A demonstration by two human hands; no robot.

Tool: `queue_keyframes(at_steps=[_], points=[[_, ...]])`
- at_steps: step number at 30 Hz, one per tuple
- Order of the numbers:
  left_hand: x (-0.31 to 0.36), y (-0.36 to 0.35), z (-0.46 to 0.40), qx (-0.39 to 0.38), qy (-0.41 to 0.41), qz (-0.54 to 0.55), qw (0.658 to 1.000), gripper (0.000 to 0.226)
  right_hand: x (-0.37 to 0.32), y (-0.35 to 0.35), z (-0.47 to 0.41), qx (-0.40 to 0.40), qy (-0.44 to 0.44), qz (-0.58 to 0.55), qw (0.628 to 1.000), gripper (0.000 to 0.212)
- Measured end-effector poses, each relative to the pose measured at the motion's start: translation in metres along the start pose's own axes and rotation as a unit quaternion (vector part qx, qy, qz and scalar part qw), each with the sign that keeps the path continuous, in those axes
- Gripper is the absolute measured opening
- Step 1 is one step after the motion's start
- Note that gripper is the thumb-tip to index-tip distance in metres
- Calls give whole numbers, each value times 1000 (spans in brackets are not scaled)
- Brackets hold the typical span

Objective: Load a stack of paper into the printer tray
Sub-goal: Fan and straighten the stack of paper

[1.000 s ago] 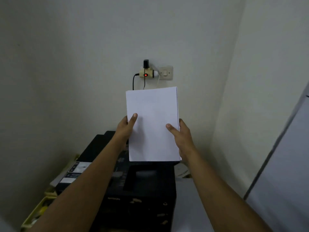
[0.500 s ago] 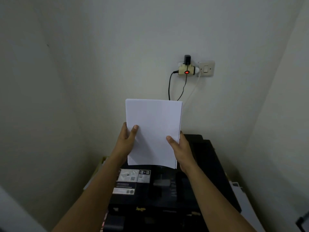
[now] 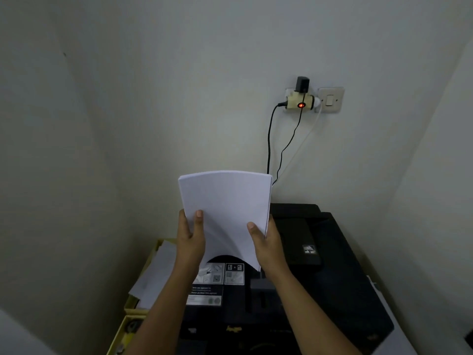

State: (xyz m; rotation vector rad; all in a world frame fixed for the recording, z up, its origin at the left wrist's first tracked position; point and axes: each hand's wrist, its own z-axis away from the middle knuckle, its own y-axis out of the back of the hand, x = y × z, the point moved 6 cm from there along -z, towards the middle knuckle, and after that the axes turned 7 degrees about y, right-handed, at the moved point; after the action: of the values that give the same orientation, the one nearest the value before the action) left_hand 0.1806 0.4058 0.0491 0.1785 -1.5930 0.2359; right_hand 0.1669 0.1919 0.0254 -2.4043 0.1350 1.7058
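While you hold the stack of paper (image 3: 225, 208) above the printer (image 3: 314, 265), your nearest worry is the grip itself: your left hand (image 3: 190, 242) pinches the left edge with its thumb on the near face and fingers behind, and your right hand (image 3: 266, 245) pinches the right edge the same way, both low on the sheets. Squeezed inward like that, the stack bows, its bottom edge curling up in an arch and the top edge fanning slightly; if you press harder the sheets could slide against each other and go in skewed, and if you slacken one hand the loose side could spill. Just below the curled edge lies the dark top of the printer with its instruction labels (image 3: 220, 274). I cannot tell from here where the tray opening is, so a downward push by feel could buckle the leading edge or catch it on a ledge. To the near left sits a yellow box (image 3: 133, 303) with loose papers (image 3: 156, 272) on it, where dropped sheets would likely scatter. Farther back, cables (image 3: 268, 144) hang from the wall adapter (image 3: 300, 101) beside the switch (image 3: 330, 99) to behind the printer; tilting the tall stack toward the wall could snag them.
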Motion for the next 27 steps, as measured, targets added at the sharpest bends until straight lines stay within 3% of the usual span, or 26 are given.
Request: queue_keyframes(at_steps=[3, 7, 16, 22, 27], points=[[0, 5, -11, -13, 5, -27, 1000, 61, 2, 1, -4, -3, -8, -3, 1000, 47], [4, 7, -21, -34, 0, -43, 998, 42, 3, 0, -10, -7, -22, -14, 1000, 57], [4, 13, -38, -42, 17, -36, 998, 57, 5, -8, -14, -9, -35, -44, 998, 56], [12, 15, -40, -56, 10, -40, 998, 41, 3, -5, -19, 2, -41, -45, 998, 45], [6, 15, -44, -37, 8, -50, 998, 71, -4, -17, -23, 11, -25, -50, 998, 51]])
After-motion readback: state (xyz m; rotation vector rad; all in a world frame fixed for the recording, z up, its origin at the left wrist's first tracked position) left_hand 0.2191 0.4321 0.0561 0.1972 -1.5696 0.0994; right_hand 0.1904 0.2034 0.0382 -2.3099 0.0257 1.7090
